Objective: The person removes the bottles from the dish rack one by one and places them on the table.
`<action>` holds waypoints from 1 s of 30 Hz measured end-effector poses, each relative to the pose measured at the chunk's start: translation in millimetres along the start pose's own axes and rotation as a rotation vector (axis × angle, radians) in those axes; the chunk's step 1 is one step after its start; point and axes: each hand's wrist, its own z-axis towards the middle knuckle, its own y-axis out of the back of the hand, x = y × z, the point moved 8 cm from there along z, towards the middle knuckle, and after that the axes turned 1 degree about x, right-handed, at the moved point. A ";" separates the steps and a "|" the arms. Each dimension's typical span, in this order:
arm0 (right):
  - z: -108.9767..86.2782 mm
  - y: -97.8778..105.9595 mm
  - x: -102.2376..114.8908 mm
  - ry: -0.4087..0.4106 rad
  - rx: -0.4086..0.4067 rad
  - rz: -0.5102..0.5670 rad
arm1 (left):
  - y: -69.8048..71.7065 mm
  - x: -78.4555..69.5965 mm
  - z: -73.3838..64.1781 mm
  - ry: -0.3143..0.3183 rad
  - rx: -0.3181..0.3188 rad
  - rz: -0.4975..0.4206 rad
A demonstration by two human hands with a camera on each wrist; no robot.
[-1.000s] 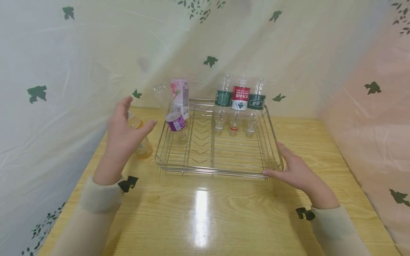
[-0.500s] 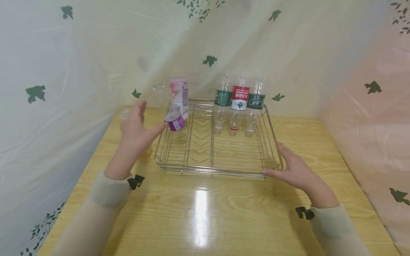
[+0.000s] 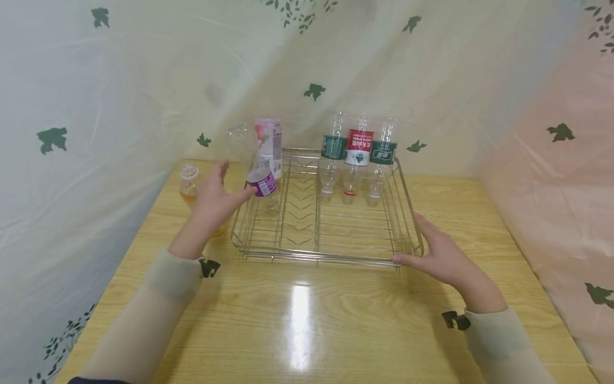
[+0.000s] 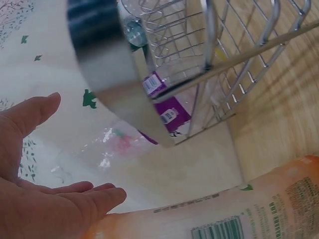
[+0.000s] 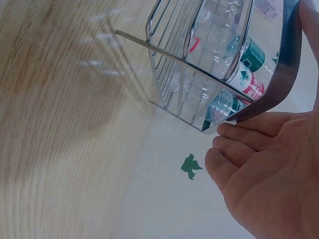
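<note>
A wire rack stands on the table. My left hand hovers beside its left rim, fingers extended and thumb apart, holding nothing. In the left wrist view there is a gap between hand and rim. My right hand rests against the rack's front right corner, fingers straight along the outside and thumb at the front rim. Inside stand upside-down clear bottles: one with a purple label, two with green labels, one with a red-and-white label. A pink-and-white bottle leans at the back left.
Left of the rack, partly behind my left hand, an orange-tinted bottle stands on the wooden table. A pale sheet with green leaf prints hangs behind and at both sides.
My left hand has moved right and slightly down, toward the rack's left side, uncovering the top of the orange-tinted bottle. The right hand, rack and bottles look unmoved.
</note>
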 end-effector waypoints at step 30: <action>-0.2 -0.4 -0.3 0.006 -0.008 -0.003 | -27.7 22.0 23.6 0.076 0.107 -0.035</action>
